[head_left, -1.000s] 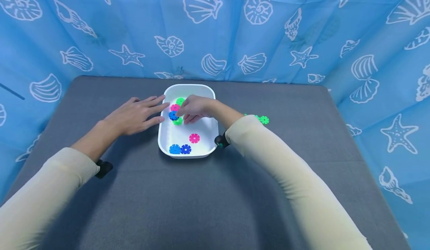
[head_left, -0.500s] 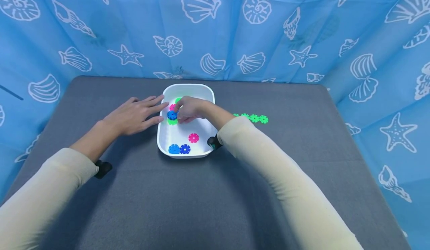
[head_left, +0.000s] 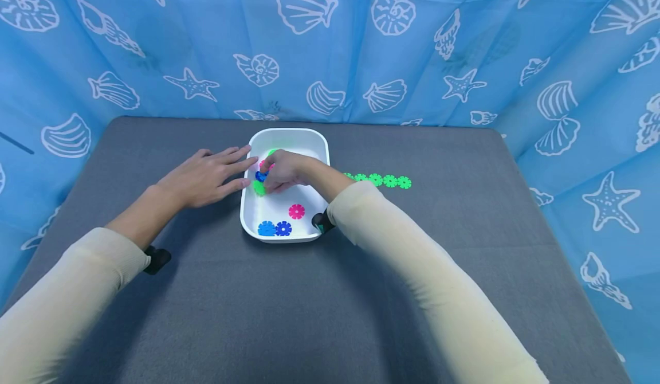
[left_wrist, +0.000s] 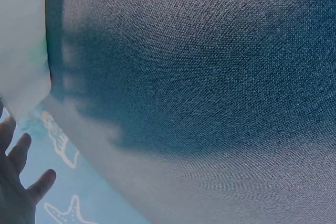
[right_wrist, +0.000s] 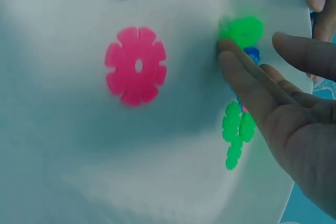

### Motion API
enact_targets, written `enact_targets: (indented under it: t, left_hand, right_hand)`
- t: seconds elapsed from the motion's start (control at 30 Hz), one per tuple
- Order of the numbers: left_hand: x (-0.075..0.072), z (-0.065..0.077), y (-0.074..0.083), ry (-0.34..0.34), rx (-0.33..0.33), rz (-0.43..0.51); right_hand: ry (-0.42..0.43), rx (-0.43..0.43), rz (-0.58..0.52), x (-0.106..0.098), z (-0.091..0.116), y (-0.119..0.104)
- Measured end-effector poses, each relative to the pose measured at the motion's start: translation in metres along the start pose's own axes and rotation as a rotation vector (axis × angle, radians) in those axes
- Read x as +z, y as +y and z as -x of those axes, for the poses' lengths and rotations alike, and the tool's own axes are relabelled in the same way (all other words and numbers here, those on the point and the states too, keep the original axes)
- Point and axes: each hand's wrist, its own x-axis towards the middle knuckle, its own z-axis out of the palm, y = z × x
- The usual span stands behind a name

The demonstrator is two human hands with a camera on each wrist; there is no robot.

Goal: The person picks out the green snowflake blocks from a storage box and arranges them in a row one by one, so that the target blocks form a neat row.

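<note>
My left hand (head_left: 210,179) is spread flat, its fingertips at the left rim of the white tray (head_left: 242,212). My right hand (head_left: 286,170) reaches down inside the tray with its fingers fairly straight. Close to its fingertips, a blue notched plastic disc (head_left: 261,176) stands tilted. A green disc (head_left: 259,188) lies just in front of it; a pink disc (head_left: 263,165) and another green one (head_left: 272,152) are partly hidden behind the hand. In the right wrist view, thumb and fingers are apart, with a bit of blue disc (right_wrist: 252,54) showing between them.
A pink disc (head_left: 296,211), a light blue disc (head_left: 266,228) and a dark blue disc (head_left: 283,228) lie in the tray's near part. On the grey table (head_left: 289,309), right of the tray, runs a row of green discs (head_left: 375,180). A blue shell-patterned curtain (head_left: 330,40) hangs behind.
My right hand has moved left within the tray, toward its left wall. The blue disc and the green one beside it have shifted left, and the blue one has tilted. My left hand stays put.
</note>
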Motion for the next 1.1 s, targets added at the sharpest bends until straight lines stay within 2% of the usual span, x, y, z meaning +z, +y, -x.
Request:
enact_targets:
  t: [0.27,0.63,1.1]
  left_hand:
    - [0.001,0.003,-0.002,0.004,0.019,-0.015]
    - [0.001,0.002,-0.002,0.001,0.017,-0.007]
    - [0.0,0.001,-0.002,0.006,0.009,0.005]
  right_hand:
    - [-0.024,-0.005,-0.082,0.009,-0.005,-0.001]
    - [-0.004,-0.013,-0.088,0.015,-0.007,-0.002]
    - [0.034,-0.005,-0.016,0.015,-0.004,-0.005]
